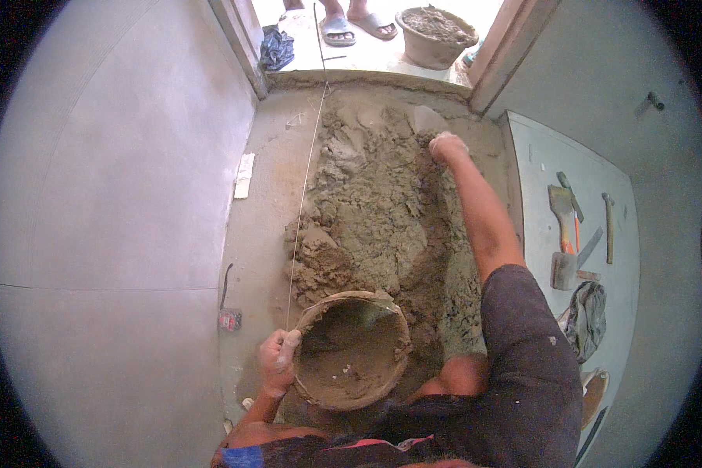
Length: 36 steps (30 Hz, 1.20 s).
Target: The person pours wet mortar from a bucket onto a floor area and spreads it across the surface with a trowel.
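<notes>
My left hand [279,363] is closed around the left rim of a round, mortar-crusted bucket [405,343]. The bucket's mouth faces up toward me, and a little wet mortar lines its inside. Stretched far forward, my right hand [448,147] is closed on a trowel; its handle is hidden in my fist. The trowel's pale blade [428,120] lies at the far right of a rough bed of wet mortar [374,203]. A taut white string [307,185] runs over the left side of the mortar, from the far sill to near my left hand.
On a pale panel [538,226] at right lie brushes [560,210], a hammer [609,226] and a crumpled plastic bag [586,320]. A tape measure [229,318] sits by the left wall. Beyond the doorway are another person's sandalled feet [338,30] and a mortar-filled bucket [431,48].
</notes>
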### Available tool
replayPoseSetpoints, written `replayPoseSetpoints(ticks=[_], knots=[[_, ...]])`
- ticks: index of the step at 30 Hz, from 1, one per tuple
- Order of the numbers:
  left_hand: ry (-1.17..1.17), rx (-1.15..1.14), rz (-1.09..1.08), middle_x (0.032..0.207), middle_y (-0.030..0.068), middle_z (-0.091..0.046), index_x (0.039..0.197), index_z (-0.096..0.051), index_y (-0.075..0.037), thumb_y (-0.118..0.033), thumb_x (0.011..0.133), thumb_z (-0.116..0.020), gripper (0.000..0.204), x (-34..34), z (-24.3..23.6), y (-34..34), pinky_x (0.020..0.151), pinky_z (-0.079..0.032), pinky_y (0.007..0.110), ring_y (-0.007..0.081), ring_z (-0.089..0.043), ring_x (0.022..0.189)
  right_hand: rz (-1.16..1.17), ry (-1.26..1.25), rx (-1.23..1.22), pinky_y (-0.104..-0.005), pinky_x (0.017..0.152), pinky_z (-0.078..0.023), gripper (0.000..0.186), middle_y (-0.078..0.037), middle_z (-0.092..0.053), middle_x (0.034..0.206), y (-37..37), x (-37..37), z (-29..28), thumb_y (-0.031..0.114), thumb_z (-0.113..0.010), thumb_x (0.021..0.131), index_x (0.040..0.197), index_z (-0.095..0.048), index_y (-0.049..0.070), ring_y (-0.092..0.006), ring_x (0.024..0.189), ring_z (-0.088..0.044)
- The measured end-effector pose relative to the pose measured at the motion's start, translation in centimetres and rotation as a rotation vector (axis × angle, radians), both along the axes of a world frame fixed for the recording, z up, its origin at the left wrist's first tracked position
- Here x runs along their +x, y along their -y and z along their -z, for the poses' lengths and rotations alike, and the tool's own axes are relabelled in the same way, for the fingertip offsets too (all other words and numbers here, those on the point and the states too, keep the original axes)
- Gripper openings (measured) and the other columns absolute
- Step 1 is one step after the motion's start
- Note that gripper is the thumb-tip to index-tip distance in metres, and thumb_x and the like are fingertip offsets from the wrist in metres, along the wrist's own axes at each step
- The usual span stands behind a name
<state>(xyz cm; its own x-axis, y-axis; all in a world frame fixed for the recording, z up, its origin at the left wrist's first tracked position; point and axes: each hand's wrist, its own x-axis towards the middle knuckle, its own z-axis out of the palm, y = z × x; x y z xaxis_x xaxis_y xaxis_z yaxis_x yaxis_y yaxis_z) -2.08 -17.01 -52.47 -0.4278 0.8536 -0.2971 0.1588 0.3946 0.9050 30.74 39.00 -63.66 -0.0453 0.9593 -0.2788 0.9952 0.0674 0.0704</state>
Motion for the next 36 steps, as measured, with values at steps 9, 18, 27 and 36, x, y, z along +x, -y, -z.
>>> replayPoseSetpoints(ticks=[9,18,27,36], knots=[[0.041,0.017,-0.029,0.063,-0.0045,-0.045,0.069,-0.053,-0.004,-0.033,0.093,-0.063,0.038,-0.4,2.0,1.6,0.054,-0.036,0.028,0.0075,-0.039,0.062,-0.157,0.143,-0.221,-0.0495,0.079,-0.053,0.029,-0.014,-0.069,0.108,2.7,1.4,-2.9,0.02,-0.054,0.088,0.109,-0.066,0.004,-0.0362,0.098,-0.067],[0.092,-0.01,-0.006,0.068,-0.0054,-0.048,0.07,-0.052,-0.007,-0.034,0.091,-0.067,0.036,-0.3,0.0,1.4,0.057,-0.037,0.026,0.0062,-0.04,0.063,0.149,-1.16,-0.253,-0.0334,0.055,-0.049,0.032,-0.007,-0.055,0.075,23.2,4.6,-10.3,0.036,-0.061,0.091,0.095,-0.055,0.004,-0.0145,0.063,-0.056],[0.084,-0.021,0.231,0.07,-0.0041,-0.05,0.076,-0.053,-0.006,-0.018,0.081,-0.076,0.027,1.2,-2.0,-1.1,0.057,-0.038,0.025,0.0062,-0.043,0.064,-0.365,-0.867,-0.238,-0.035,0.072,-0.05,0.045,-0.013,-0.06,0.092,45.2,7.6,-20.4,0.032,-0.073,0.079,0.112,-0.055,0.007,-0.0222,0.077,-0.062],[-0.17,0.145,0.387,0.076,0.0002,-0.055,0.081,-0.053,-0.005,-0.022,0.084,-0.071,0.025,5.6,-6.0,-5.4,0.065,-0.043,0.03,0.0111,-0.049,0.07,-0.427,-0.385,0.133,-0.0478,0.065,-0.054,0.022,-0.017,-0.059,0.088,48.8,-0.7,-17.6,0.014,-0.048,0.091,0.112,-0.052,0.007,-0.0364,0.079,-0.066]])
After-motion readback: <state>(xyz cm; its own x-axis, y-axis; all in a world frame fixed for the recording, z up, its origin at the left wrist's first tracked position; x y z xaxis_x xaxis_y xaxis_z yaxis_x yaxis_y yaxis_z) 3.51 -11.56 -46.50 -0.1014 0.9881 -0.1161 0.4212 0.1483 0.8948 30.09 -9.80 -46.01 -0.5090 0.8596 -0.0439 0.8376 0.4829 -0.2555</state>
